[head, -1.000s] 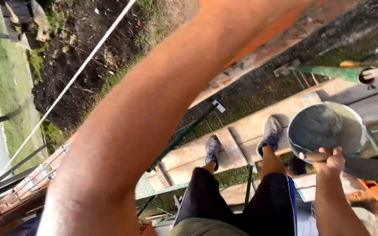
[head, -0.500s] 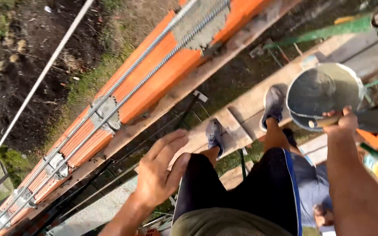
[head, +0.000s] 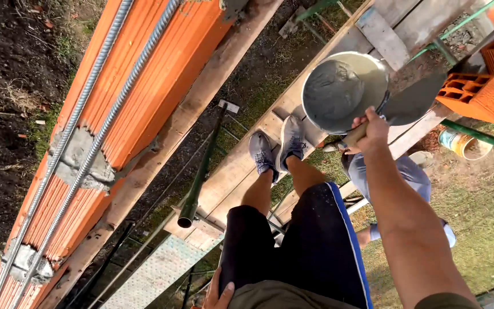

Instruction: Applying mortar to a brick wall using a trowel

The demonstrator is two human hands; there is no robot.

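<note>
My right hand (head: 373, 127) is closed around the wooden handle of a flat metal trowel (head: 413, 103), whose grey blade juts out just beside the round metal bucket of wet grey mortar (head: 343, 90). The same hand also seems to carry the bucket by its rim or handle, though my knuckles hide the exact grip. The bucket hangs just past my grey shoes (head: 278, 147), which stand side by side on the bare wooden scaffold plank (head: 235, 171).

My left hand (head: 219, 293) shows only at the bottom edge, far from the bucket, fingers spread loosely and resting against the waist of my dark shorts with a blue stripe (head: 310, 246); it holds nothing.

Across the gap from the plank, well away from the bucket, runs the long orange hollow-brick wall top (head: 144, 74), with two ribbed steel bars (head: 95, 126) laid along it and patches of grey mortar (head: 78, 157) set under them. A green metal scaffold tube (head: 198, 177) slants between the wall and the plank. Beyond the bucket, on the far side from the wall, loose orange hollow bricks (head: 478, 94) sit on boards, and a small yellow pail (head: 461, 143) lies on the grass below.
</note>
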